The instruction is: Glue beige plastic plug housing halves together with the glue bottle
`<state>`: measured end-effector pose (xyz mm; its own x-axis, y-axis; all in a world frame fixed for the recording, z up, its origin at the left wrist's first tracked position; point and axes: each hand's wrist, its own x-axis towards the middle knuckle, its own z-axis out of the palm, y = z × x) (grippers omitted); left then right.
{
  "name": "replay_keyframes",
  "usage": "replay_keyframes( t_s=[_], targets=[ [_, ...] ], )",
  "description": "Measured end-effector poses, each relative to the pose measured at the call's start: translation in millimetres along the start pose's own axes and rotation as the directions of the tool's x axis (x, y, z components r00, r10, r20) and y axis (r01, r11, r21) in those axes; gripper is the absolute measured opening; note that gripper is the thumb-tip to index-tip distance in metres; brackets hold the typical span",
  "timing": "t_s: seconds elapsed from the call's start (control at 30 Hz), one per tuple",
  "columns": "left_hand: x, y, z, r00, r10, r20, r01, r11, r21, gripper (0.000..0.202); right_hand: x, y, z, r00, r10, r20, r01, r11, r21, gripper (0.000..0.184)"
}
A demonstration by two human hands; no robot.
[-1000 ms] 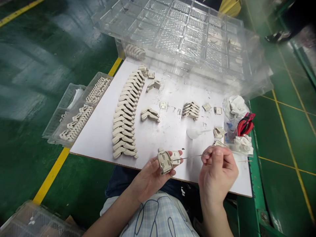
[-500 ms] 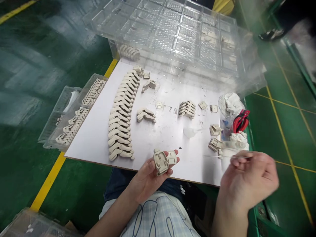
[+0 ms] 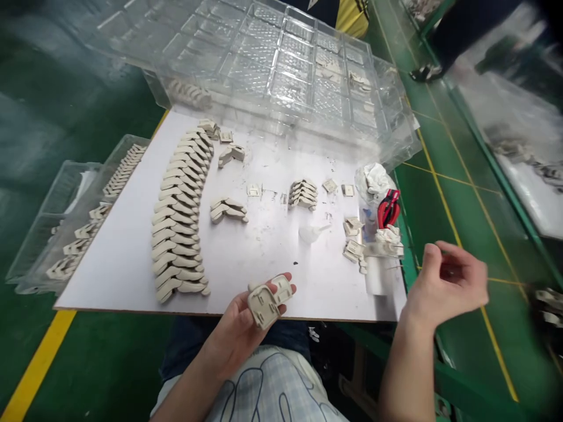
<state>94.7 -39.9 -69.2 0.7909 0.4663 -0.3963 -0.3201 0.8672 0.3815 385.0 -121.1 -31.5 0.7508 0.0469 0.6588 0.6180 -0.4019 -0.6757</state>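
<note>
You look to be partway through fitting or tidying two small parts held as a pair — a judgement from how you present them, hollow side up. Your left hand [image 3: 237,333] is closed on the beige shell [image 3: 263,308], thumb at its near-left side and fingers underneath, with the small plate [image 3: 282,289] just beside it, out by your fingertips. Both sit above the near edge of the white board [image 3: 259,249]. Your right hand [image 3: 453,284] hangs well apart, past the board's right edge, fingers curled; whether they pinch anything, I cannot tell. The next move probably calls for bringing that hand in to the pair — keep the left steady, since the plate seems the less secure of the two.
</note>
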Motion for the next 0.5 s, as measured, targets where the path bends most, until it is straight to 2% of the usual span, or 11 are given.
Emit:
replay_keyframes(
  t_s=[0.07, 0.1, 0.13, 0.17, 0.2, 0.23, 0.27, 0.3, 0.33, 0.4, 0.5],
  targets=[
    [-0.3, 1.7, 4.3, 0.999, 0.018, 0.046, -0.019, 0.999, 0.04, 0.04, -15.4, -17.4, -4.8, 0.982, 0.12, 0.144, -0.143, 0.977, 0.157, 0.023],
    [-0.4, 2.3, 5.6, 0.997, 0.022, 0.071, -0.026, 0.998, 0.058, 0.041, -26.4, -28.8, -8.5, 0.934, 0.21, 0.29, -0.287, 0.923, 0.256, 0.024],
    [-0.5, 2.8, 6.4, 0.995, 0.023, 0.098, -0.031, 0.997, 0.074, 0.041, -38.9, -41.0, -12.6, 0.82, 0.277, 0.5, -0.47, 0.825, 0.314, 0.023],
    [-0.7, 3.4, 6.8, 0.992, 0.026, 0.122, -0.037, 0.996, 0.087, 0.042, -52.3, -53.1, -16.7, 0.605, 0.274, 0.748, -0.657, 0.702, 0.274, 0.025],
    [-1.1, 4.0, 6.9, 0.99, 0.032, 0.14, -0.046, 0.994, 0.094, 0.042, -65.6, -64.4, -20.4, 0.347, 0.218, 0.912, -0.797, 0.582, 0.164, 0.029],
    [-1.5, 4.8, 6.8, 0.988, 0.04, 0.151, -0.056, 0.994, 0.099, 0.041, -78.0, -74.1, -23.1, 0.121, 0.144, 0.982, -0.877, 0.478, 0.038, 0.033],
    [-1.9, 5.7, 6.6, 0.986, 0.049, 0.162, -0.067, 0.992, 0.106, 0.04, -88.9, -81.8, -24.9, -0.04, 0.083, 0.996, -0.918, 0.391, -0.07, 0.035],
    [-2.4, 6.7, 6.2, 0.984, 0.06, 0.169, -0.08, 0.99, 0.116, 0.039, -97.8, -87.2, -25.5, -0.123, 0.053, 0.991, -0.939, 0.316, -0.133, 0.035],
    [-2.8, 7.7, 5.7, 0.983, 0.066, 0.173, -0.089, 0.988, 0.128, 0.039, -104.5, -90.6, -25.4, -0.159, 0.047, 0.986, -0.952, 0.256, -0.165, 0.034],
    [-3.4, 9.6, 4.5, 0.982, 0.056, 0.179, -0.084, 0.985, 0.154, 0.042, -112.0, -93.0, -23.5, -0.191, 0.062, 0.98, -0.962, 0.185, -0.2, 0.033],
    [-3.4, 11.2, 2.6, 0.981, 0.027, 0.191, -0.06, 0.984, 0.169, 0.047, -113.3, -92.3, -20.4, -0.263, 0.035, 0.964, -0.95, 0.164, -0.265, 0.033]
  ],
)
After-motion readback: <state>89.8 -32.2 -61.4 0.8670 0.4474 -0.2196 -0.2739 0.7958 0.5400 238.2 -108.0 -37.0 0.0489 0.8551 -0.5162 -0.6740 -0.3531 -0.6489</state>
